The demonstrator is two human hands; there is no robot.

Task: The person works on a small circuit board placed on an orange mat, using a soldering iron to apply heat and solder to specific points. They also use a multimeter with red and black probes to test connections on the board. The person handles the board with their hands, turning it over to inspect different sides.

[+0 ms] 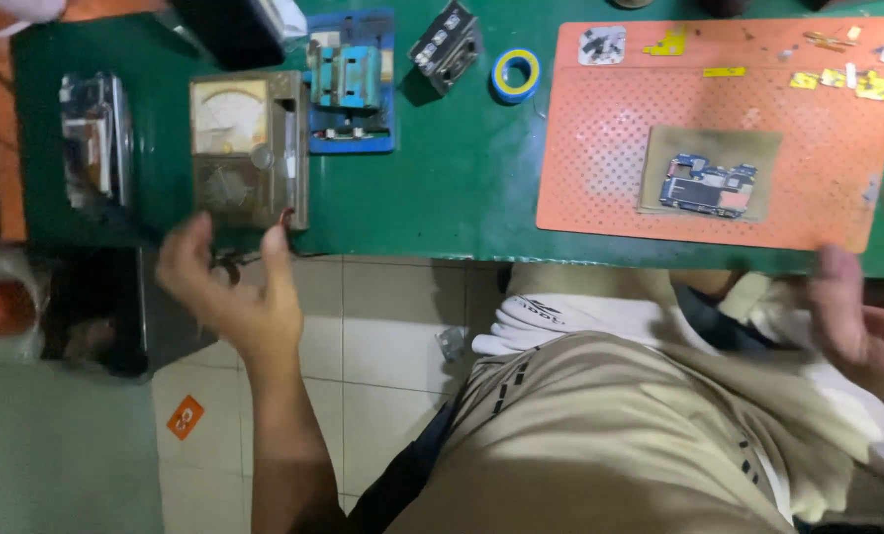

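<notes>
My left hand (232, 287), fingers spread and empty, reaches for the meter (249, 148) just ahead; my right hand (872, 316) hovers loose and empty near the mat (600, 168) holding the board (709, 185).

Looks like a small electronics repair workshop: green bench (442, 198) with an orange perforated work mat (600, 188) holding a bare phone circuit board (707, 185), an old analog meter (247, 148), a blue board-holding jig (351, 84) and a tape roll (515, 75).
</notes>
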